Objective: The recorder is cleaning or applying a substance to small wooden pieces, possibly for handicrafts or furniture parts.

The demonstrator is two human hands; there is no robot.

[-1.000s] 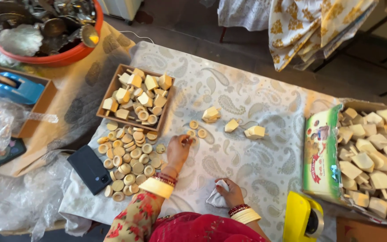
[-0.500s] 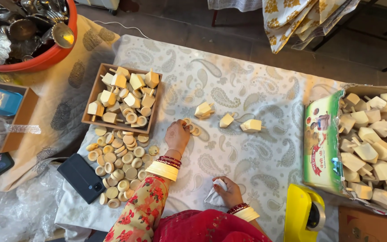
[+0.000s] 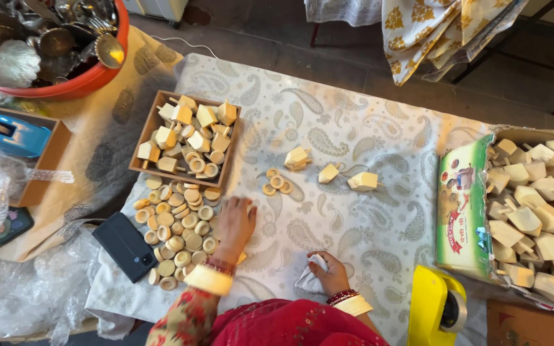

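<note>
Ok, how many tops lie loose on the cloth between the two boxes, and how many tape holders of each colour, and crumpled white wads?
Loose tops: 3
Blue tape holder: 1
Yellow tape holder: 1
White wad, in the right hand: 1
Total: 6

Pale paisley cloth [image 3: 367, 211]; red basin [image 3: 84, 83]; yellow tape dispenser [image 3: 434, 307]
</note>
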